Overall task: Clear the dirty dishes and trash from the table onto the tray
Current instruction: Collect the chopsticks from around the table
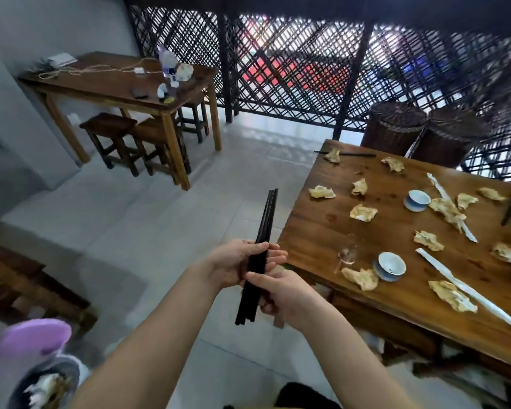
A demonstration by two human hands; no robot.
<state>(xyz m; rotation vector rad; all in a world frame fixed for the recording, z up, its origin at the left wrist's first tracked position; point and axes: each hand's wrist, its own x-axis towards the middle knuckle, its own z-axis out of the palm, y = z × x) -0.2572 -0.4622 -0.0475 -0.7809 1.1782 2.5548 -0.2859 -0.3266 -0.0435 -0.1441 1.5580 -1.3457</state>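
1. Chopsticks (pixel 266 219): black bundle, held off the left edge of the table (pixel 322 219), over the floor, far ends pointing up and away.
2. Left hand (pixel 233 261) has its fingers wrapped round mid-bundle. Right hand (pixel 283 293) grips it just below. Both are closed on it.
3. Likely step: squaring the bundle. Level the ends, then go to a one-hand grip near the middle to free the other hand.
4. To clear from the table: near bowl (pixel 389 265), far bowl (pixel 417 200), glass (pixel 348 252), napkins (pixel 363 213), wrappers (pixel 443 270), far pair (pixel 357 155).
5. Tray not identifiable. Blurred container (pixel 48 379) bottom-left might be the drop spot, can't tell.
6. Risk: a stick sliding out if the grip loosens.
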